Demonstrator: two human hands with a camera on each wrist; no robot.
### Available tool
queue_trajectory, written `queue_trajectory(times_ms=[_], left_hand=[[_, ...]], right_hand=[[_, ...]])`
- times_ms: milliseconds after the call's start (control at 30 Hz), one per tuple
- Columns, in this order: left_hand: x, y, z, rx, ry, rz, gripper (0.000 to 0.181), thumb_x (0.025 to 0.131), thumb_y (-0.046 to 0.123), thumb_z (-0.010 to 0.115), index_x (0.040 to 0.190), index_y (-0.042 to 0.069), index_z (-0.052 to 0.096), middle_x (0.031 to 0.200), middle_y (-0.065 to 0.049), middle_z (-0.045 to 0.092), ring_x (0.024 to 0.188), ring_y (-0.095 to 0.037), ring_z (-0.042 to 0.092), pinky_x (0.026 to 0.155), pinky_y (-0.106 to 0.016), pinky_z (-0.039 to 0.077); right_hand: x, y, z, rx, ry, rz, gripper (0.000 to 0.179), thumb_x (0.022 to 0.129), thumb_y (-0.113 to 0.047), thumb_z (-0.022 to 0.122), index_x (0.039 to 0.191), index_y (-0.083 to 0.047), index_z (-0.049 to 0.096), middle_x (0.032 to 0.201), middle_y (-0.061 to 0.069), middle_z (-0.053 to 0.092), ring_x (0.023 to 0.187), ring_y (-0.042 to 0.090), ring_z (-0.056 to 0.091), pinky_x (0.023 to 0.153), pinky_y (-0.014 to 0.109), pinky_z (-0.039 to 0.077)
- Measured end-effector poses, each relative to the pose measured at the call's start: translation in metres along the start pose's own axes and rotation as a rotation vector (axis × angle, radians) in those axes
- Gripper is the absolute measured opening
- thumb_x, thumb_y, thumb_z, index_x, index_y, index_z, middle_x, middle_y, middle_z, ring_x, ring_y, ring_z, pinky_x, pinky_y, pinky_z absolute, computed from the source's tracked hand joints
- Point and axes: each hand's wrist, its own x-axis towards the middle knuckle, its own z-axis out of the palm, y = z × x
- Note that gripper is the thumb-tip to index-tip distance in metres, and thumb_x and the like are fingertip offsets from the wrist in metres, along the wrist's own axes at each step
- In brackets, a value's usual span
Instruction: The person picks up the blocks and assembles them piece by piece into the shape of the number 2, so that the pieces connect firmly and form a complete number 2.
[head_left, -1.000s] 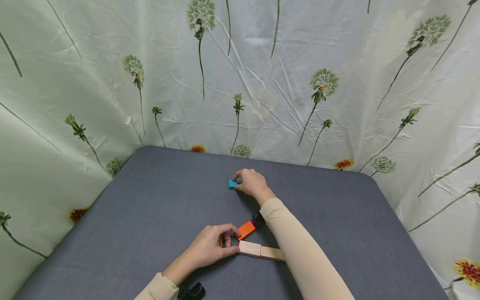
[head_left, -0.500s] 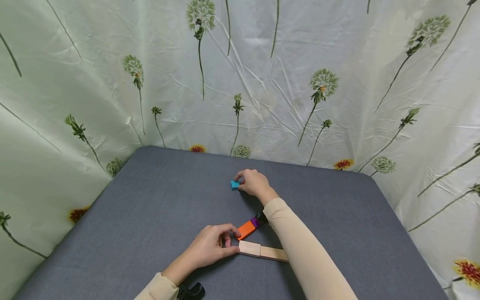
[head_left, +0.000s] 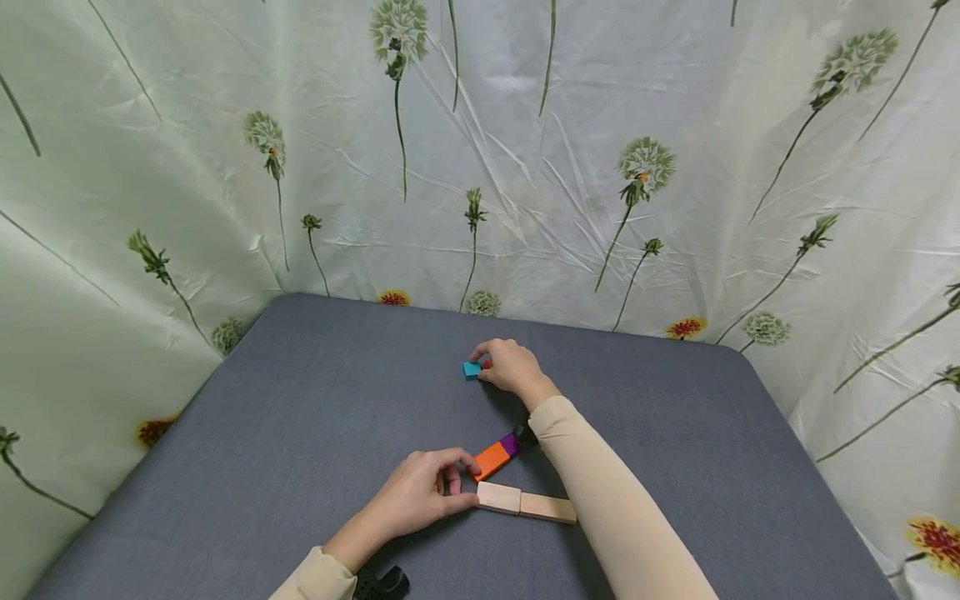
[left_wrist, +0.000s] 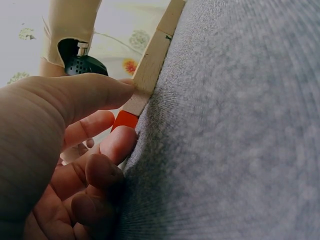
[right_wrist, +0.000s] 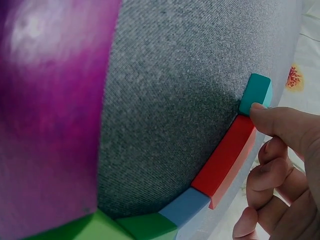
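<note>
My right hand (head_left: 512, 367) pinches a small teal block (head_left: 471, 371) between thumb and index finger toward the back of the table. In the right wrist view the teal block (right_wrist: 255, 94) meets the end of a long red block (right_wrist: 225, 155). My left hand (head_left: 420, 492) rests at the corner of a row of blocks. Its thumb touches the end of a plain wooden block (head_left: 498, 497), and its index fingertip lies at the orange block (head_left: 492, 460). The other left fingers curl loosely beside them in the left wrist view.
A second wooden block (head_left: 547, 507) continues the row, partly behind the right sleeve. A purple block (head_left: 510, 443) adjoins the orange one. In the right wrist view, a blue block (right_wrist: 185, 206) and green blocks (right_wrist: 148, 225) curve away from the red one. A flowered curtain borders the grey table (head_left: 315, 400).
The teal block has shifted slightly right and turned a little in my right hand, closer to the red block. More of the purple block shows. My left hand stays put.
</note>
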Motion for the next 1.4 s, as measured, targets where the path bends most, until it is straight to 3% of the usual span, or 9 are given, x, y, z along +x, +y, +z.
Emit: queue_trajectory(times_ms=[600, 800, 1100, 1400], left_hand=[[0.001, 0.005, 0.001, -0.015, -0.006, 0.01, 0.024, 0.09, 0.028, 0.089, 0.108, 0.023, 0.074, 0.074, 0.014, 0.06, 0.056, 0.003, 0.046, 0.053, -0.019, 0.039], [0.001, 0.004, 0.001, -0.021, -0.006, 0.019, 0.024, 0.09, 0.029, 0.089, 0.108, 0.023, 0.074, 0.074, 0.014, 0.06, 0.055, 0.004, 0.046, 0.053, -0.019, 0.04], [0.002, 0.003, 0.001, -0.018, -0.005, 0.025, 0.023, 0.09, 0.028, 0.089, 0.107, 0.024, 0.074, 0.074, 0.014, 0.06, 0.054, 0.003, 0.046, 0.053, -0.02, 0.04], [0.0, 0.001, 0.001, -0.027, -0.003, 0.017, 0.023, 0.091, 0.03, 0.089, 0.108, 0.023, 0.075, 0.074, 0.013, 0.061, 0.054, 0.002, 0.046, 0.053, -0.02, 0.041]], right_hand=[[-0.005, 0.004, -0.002, 0.008, 0.016, -0.02, 0.032, 0.101, -0.018, 0.076, 0.133, -0.022, 0.075, 0.089, 0.005, 0.067, 0.072, 0.017, 0.048, 0.065, 0.033, 0.038], [-0.007, 0.007, -0.006, 0.052, 0.0, -0.037, 0.038, 0.102, -0.018, 0.075, 0.139, -0.021, 0.07, 0.082, 0.004, 0.063, 0.067, 0.016, 0.047, 0.061, 0.031, 0.036], [-0.015, 0.011, -0.017, 0.127, -0.006, -0.062, 0.04, 0.104, -0.02, 0.073, 0.143, -0.019, 0.067, 0.091, 0.004, 0.07, 0.068, 0.016, 0.059, 0.062, 0.03, 0.044], [-0.023, 0.02, -0.028, 0.215, -0.022, -0.104, 0.042, 0.104, -0.023, 0.074, 0.144, -0.015, 0.066, 0.078, 0.002, 0.062, 0.061, 0.015, 0.052, 0.058, 0.028, 0.04]])
